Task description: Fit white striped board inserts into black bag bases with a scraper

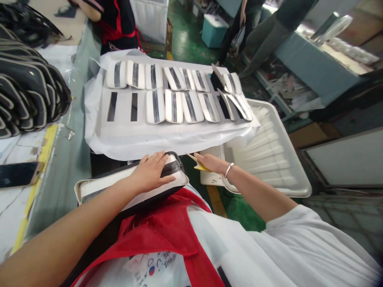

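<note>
My left hand (154,171) lies flat, fingers stretched out, on a long white padded piece with a dark stripe (119,179). That piece rests on dark material across my lap, and my forearm hides part of it. My right hand (209,161) is closed around a thin yellow tool with a pale pointed tip (198,164), held low beside the padded piece. Its exact kind does not show. Ahead, a board covered with white sheeting (128,133) bears two rows of small white pads with dark stripes (155,105). Some pads at its right end are tilted up.
Stacked dark panels with pale edging (26,83) and a phone (19,174) lie on the left table. A white plastic tub (269,147) stands at right. Beyond the board are a co-worker in red and black (116,20), another standing person (239,28) and a blue-green box (214,32).
</note>
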Demonstrator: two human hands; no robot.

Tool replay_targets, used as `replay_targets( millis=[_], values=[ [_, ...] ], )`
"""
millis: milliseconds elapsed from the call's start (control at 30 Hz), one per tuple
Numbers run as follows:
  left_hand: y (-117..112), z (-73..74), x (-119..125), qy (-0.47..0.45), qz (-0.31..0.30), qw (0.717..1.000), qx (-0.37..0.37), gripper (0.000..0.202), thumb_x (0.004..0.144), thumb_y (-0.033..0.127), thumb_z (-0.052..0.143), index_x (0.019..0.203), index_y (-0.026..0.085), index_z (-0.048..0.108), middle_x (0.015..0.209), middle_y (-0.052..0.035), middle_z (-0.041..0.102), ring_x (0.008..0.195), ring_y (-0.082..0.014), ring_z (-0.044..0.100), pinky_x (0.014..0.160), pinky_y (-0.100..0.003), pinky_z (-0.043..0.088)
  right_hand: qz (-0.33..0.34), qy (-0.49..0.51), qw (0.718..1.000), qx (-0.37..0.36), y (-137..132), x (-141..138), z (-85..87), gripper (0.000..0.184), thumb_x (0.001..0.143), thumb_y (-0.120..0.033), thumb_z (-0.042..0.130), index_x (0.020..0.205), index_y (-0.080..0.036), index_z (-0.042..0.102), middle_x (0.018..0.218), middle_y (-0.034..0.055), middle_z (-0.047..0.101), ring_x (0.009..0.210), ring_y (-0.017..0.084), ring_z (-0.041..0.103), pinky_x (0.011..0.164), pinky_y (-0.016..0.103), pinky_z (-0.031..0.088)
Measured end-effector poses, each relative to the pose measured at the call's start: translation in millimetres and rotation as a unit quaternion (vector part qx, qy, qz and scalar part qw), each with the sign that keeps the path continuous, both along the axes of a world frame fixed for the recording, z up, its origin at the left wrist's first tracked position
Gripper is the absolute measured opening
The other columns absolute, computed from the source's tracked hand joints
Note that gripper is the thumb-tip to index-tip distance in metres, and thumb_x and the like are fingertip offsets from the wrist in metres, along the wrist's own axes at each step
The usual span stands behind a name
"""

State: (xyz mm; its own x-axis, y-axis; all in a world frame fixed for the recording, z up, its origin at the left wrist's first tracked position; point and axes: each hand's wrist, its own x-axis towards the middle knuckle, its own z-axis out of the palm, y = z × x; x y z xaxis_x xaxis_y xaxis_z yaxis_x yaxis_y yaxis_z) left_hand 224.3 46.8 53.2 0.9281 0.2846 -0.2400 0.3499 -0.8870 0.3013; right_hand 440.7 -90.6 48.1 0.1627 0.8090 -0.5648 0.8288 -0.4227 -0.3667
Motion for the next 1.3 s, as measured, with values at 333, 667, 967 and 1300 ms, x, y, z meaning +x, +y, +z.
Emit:
replay_targets(
  millis=[333, 667, 967, 1300],
  values=[
    [-60, -8.9, -10, -0.119, -0.051, 0.984, 0.126, 0.072, 0.078, 0.054, 0.055, 0.133, 0.009, 0.041, 0.145, -0.0181, 0.031, 0.132, -0.0324, 0.027, 0.108, -0.054, 0.01, -0.163, 0.472, 0.864, -0.066, -69, -20, -14.2, 0.046, 0.075, -0.052, 0.063, 0.097, -0.016, 0.046, 0.08, 0.0006, 0.062, 0.059, 0.011, 0.06, 0.047, 0.018, 0.046],
    [-77, -1.4, -7, -0.151, -0.095, 0.982, 0.069, 0.037, 0.083, 0.044, 0.054, 0.107, 0.016, 0.059, 0.108, -0.0094, 0.062, 0.097, -0.0249, 0.052, 0.085, -0.04, 0.036, -0.098, 0.47, 0.865, -0.147, -62, -3, 3.2, 0.042, 0.078, -0.048, 0.06, 0.098, -0.018, 0.041, 0.076, -0.0015, 0.059, 0.046, 0.007, 0.055, 0.041, 0.017, 0.045],
    [-91, -6.1, -6, -0.179, -0.053, 0.977, 0.098, 0.025, 0.089, 0.032, 0.047, 0.1, 0.016, 0.061, 0.105, -0.0093, 0.063, 0.095, -0.0236, 0.052, 0.086, -0.041, 0.034, 0.042, 0.341, 0.917, -0.201, -36, 6, 44.4, 0.024, 0.085, -0.037, 0.05, 0.095, -0.017, 0.041, 0.073, -0.0005, 0.056, 0.046, 0.012, 0.057, 0.039, 0.018, 0.042],
    [-84, -14.2, -11, -0.225, -0.028, 0.971, 0.077, 0.023, 0.09, 0.028, 0.043, 0.098, 0.019, 0.063, 0.1, -0.0061, 0.066, 0.095, -0.0222, 0.053, 0.083, -0.04, 0.035, 0.052, 0.36, 0.924, -0.121, -11, -13, 11.5, 0.024, 0.086, -0.036, 0.048, 0.099, -0.017, 0.04, 0.075, -0.0017, 0.052, 0.05, 0.01, 0.057, 0.039, 0.016, 0.044]
  ],
)
